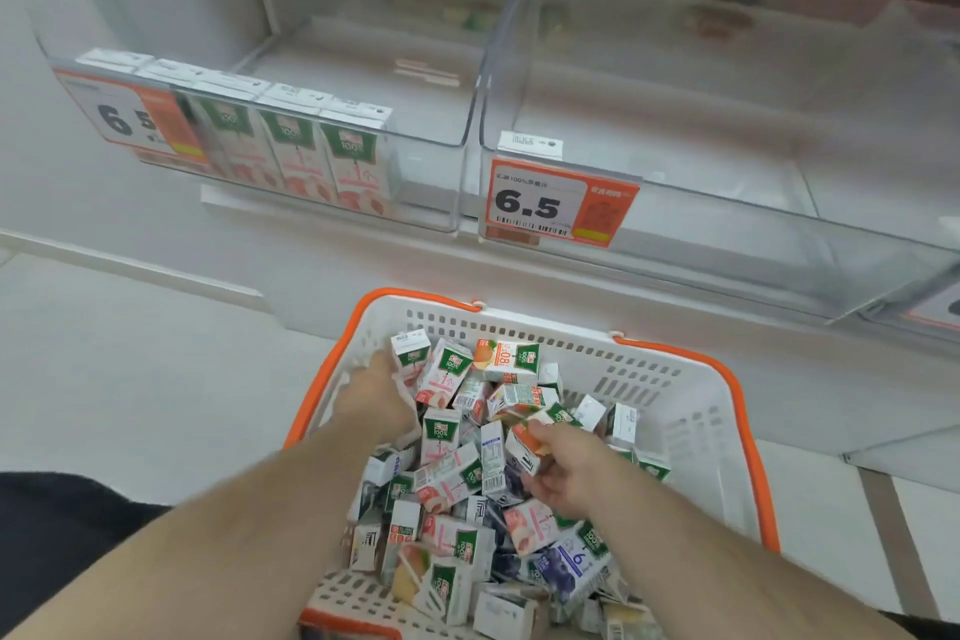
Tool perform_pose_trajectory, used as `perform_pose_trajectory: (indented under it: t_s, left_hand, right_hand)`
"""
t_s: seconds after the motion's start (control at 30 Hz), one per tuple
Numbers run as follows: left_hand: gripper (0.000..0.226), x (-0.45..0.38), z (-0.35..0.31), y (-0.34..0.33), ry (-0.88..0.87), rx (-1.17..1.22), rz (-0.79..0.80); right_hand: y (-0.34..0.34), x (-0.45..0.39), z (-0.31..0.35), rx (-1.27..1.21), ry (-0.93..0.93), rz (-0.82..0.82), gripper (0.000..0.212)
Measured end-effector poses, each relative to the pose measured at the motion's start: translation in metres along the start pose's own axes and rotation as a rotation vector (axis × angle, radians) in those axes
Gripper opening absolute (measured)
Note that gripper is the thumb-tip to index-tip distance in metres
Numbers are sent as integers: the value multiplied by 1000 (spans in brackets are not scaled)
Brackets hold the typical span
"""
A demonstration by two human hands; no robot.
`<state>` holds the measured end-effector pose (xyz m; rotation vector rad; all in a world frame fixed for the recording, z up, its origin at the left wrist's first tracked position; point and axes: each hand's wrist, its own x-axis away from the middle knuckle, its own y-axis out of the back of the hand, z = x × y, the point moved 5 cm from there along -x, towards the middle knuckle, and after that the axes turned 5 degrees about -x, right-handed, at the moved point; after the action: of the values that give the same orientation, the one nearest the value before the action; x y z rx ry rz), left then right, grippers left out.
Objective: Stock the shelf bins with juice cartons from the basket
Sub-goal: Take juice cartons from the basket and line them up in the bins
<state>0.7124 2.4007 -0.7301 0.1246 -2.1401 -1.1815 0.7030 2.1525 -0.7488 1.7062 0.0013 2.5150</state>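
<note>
Up on the shelf (332, 244) sit two clear bins: left bin (436, 172) w/ a front row of peach juice cartons (311, 156), right bin (727, 234) w/ one carton (530, 144) behind its 6.5 price tag (558, 208). Below, a white basket (691, 411) (orange rim & handles) holds a loose heap of mixed cartons (457, 478). Left hand (379, 392) reaches in by the far-left wall, grip can't tell (blurred). Right hand (569, 465) has fingers curled, grasping an orange-printed carton (524, 447) just above the heap.
</note>
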Motion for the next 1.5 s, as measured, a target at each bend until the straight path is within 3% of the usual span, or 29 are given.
perform_pose_trajectory:
  t_s: [0.1,0.17,0.23,0.33,0.43,0.6,0.67,0.73,0.83,0.9,1.0,1.17,1.27,1.37,1.5]
  left_hand:
    - [67,3,-9,43,-37,283,82]
    - [59,15,-21,70,-84,418,185]
    - [45,34,-39,95,-151,575,316]
    - [16,72,-72,129,-314,813,485]
    - [29,92,-87,150,-397,1067,503]
    - [28,104,-99,148,-272,1434,607]
    - [27,109,-102,144,-276,1314,530]
    - [28,113,-102,144,-386,890,323]
    - [52,118,-107,139,-602,179,44]
    - [64,122,-116,134,-756,-109,-114]
    - [76,127,-128,131,-865,-57,-168]
    - [63,135,-134,136,-948,106,-292]
    - [65,133,-132,142,-917,155,-340]
    - [53,134,-132,145,-860,178,-345]
    - [51,139,-138,145,-832,127,-396]
  right_hand:
    - [5,35,23,263,173,39,27]
    - [5,60,42,379,323,67,40]
    - [3,90,62,501,497,88,52]
    - [-1,142,87,722,772,55,53]
    - [-5,185,98,854,1019,22,49]
    - [-2,212,99,771,1254,-56,43]
    - [-1,213,100,764,1300,-82,42]
    - [2,216,102,772,1328,-110,42]
    - [6,220,106,768,1365,-134,42]
    - [6,225,106,735,1385,-114,44]
    - [2,232,105,668,1414,-55,46]
    - [-1,239,106,646,1474,-1,45]
    - [2,246,106,645,1529,-47,60]
    - [1,263,105,597,1656,-111,76]
    - [-19,278,108,712,1780,-191,60]
